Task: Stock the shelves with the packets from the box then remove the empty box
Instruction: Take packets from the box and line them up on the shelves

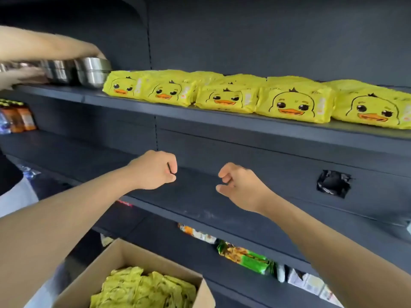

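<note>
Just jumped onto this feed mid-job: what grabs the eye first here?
The row of bright yellow duck-face packets lined along the upper dark shelf stands out most. Below, at bottom centre, the open cardboard box holds more yellow packets, while the left hand and right hand hover empty over the bare middle shelf. At top left, another person's hands are at steel containers.

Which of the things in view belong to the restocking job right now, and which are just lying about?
Job:
- yellow duck packets on the upper shelf
- cardboard box still holding packets
- left hand, right hand, both empty

Not the job:
- steel bowls
- orange bottles
- green snack packet
- another person's arm
</note>
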{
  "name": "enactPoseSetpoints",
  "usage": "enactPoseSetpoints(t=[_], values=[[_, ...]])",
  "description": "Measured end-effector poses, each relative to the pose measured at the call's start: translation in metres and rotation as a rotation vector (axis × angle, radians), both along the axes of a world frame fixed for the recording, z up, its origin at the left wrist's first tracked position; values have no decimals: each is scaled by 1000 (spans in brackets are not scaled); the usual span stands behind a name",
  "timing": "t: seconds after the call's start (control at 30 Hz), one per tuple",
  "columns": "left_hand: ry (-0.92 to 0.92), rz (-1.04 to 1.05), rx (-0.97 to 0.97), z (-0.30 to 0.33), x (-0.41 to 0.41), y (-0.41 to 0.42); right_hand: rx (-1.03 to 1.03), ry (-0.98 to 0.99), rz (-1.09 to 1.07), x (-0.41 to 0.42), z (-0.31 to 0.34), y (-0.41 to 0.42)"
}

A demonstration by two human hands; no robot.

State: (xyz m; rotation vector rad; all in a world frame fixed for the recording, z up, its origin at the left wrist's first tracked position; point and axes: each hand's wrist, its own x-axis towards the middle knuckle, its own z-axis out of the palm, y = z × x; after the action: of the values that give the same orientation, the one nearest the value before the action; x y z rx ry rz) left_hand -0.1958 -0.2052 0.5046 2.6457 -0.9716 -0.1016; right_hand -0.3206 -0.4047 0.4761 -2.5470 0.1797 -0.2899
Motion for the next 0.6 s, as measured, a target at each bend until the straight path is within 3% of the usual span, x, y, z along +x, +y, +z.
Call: enactPoseSetpoints(t=[0.27,0.6], values=[[202,46,92,-118,18,75,14,258,4,26,-113,75],[448,133,231,-252,55,120,131,551,36,87,-244,95]])
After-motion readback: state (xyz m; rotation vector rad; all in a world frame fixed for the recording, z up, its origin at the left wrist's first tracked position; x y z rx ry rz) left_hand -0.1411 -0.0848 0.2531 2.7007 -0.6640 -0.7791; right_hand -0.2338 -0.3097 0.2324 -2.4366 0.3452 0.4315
